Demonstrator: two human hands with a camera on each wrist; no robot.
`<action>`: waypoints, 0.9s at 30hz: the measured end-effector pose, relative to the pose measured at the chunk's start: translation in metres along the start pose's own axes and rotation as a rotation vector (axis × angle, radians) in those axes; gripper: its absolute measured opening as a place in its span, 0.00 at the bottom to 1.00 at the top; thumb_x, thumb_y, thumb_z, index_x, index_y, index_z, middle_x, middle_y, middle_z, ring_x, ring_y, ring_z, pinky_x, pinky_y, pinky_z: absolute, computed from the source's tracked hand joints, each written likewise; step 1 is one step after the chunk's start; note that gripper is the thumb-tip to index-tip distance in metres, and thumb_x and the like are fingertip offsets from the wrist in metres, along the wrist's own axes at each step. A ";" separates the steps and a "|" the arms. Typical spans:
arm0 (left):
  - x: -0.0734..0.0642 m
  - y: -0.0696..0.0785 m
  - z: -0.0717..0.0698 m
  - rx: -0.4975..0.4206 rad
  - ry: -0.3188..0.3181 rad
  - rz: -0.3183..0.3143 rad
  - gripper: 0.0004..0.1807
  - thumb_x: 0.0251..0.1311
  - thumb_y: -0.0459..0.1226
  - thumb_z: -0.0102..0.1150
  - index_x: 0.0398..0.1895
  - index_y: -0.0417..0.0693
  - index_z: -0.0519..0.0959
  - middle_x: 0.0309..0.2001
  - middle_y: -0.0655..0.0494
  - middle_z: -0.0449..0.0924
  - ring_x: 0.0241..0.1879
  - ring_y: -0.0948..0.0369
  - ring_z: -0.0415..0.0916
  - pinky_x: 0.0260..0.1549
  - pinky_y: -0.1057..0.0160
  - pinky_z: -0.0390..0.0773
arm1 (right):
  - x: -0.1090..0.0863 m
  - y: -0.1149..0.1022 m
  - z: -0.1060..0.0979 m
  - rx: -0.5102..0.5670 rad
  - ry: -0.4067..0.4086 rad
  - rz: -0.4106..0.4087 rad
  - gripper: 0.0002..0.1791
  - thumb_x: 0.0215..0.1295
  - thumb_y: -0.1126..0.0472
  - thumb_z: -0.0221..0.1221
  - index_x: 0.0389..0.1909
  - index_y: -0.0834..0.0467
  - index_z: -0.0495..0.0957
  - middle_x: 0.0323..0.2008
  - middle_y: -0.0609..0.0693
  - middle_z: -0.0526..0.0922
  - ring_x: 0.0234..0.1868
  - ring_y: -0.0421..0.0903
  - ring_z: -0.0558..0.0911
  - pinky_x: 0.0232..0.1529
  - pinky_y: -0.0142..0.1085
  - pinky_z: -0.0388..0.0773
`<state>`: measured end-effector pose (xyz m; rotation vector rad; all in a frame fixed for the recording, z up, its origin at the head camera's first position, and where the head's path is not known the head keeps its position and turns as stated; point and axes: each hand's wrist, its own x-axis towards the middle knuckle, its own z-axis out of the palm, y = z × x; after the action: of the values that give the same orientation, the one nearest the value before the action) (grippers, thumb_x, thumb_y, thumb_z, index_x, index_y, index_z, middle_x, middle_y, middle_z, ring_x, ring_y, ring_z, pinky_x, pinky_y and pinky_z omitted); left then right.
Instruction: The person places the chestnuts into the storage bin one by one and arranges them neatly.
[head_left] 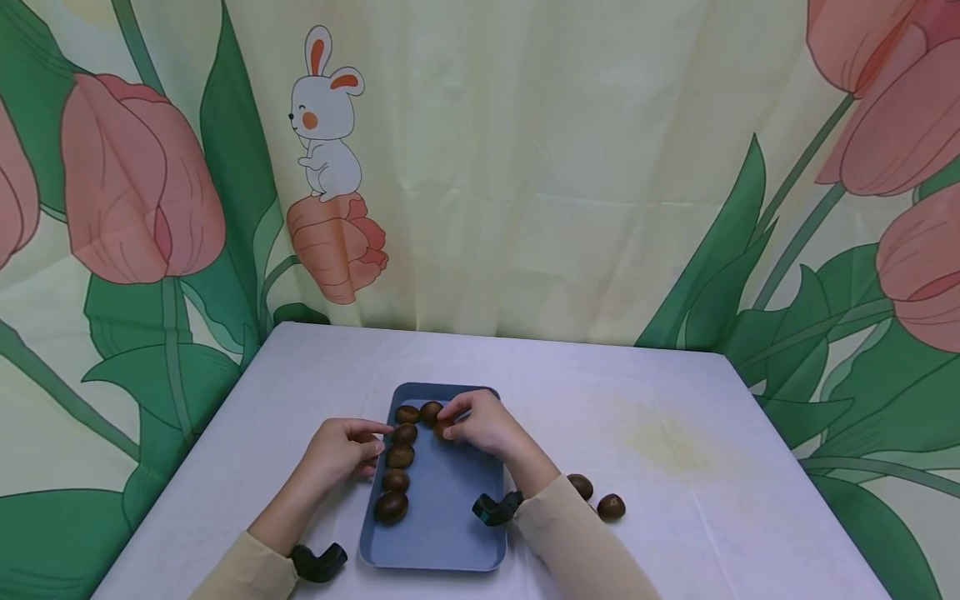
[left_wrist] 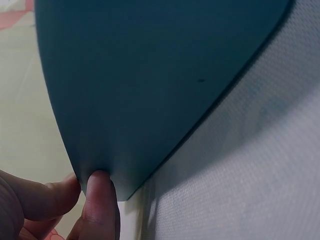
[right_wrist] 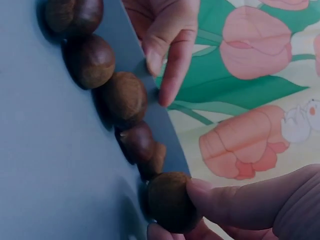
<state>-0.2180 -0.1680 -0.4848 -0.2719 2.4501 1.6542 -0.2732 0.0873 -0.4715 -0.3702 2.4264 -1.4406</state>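
Inside the blue-grey tray [head_left: 452,521], several brown chestnuts [head_left: 401,456] form a column along the left side and continue along the far end. My right hand [head_left: 483,423] is over the tray's far right part, pinching a chestnut [right_wrist: 171,201] between thumb and fingers. In the right wrist view that chestnut is close to the end of the row. At the tray's left rim is my left hand [head_left: 341,448], its index finger [left_wrist: 100,197] extended and touching the outer wall. Its thumb is beside the rim; the other fingers are partly hidden.
Two chestnuts [head_left: 611,507] lie on the white-covered table [head_left: 660,433] right of the tray, one partly behind my right sleeve. A curtain [head_left: 570,167] printed with tulips and a rabbit hangs behind the table. Each wrist wears a black camera mount [head_left: 319,563].
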 end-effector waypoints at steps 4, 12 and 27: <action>0.000 0.000 0.000 0.002 0.002 0.001 0.14 0.68 0.27 0.67 0.54 0.43 0.90 0.35 0.47 0.83 0.29 0.58 0.81 0.29 0.63 0.88 | 0.001 -0.001 0.005 -0.049 0.001 0.029 0.10 0.62 0.71 0.73 0.43 0.57 0.91 0.39 0.52 0.88 0.31 0.44 0.84 0.33 0.35 0.82; 0.000 0.000 0.000 -0.002 -0.003 -0.001 0.14 0.68 0.27 0.68 0.54 0.43 0.90 0.35 0.48 0.82 0.29 0.58 0.81 0.29 0.63 0.88 | 0.002 0.001 0.012 -0.083 0.023 0.046 0.11 0.61 0.72 0.74 0.41 0.56 0.91 0.40 0.52 0.87 0.31 0.44 0.85 0.33 0.35 0.83; 0.003 -0.003 0.000 -0.006 -0.001 -0.004 0.14 0.68 0.27 0.68 0.53 0.44 0.91 0.36 0.47 0.83 0.30 0.58 0.81 0.29 0.62 0.89 | 0.002 0.002 0.013 -0.123 0.062 0.007 0.14 0.57 0.75 0.73 0.42 0.59 0.89 0.36 0.51 0.89 0.35 0.42 0.83 0.39 0.34 0.82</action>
<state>-0.2201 -0.1690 -0.4879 -0.2772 2.4426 1.6599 -0.2707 0.0771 -0.4790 -0.3486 2.5712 -1.3222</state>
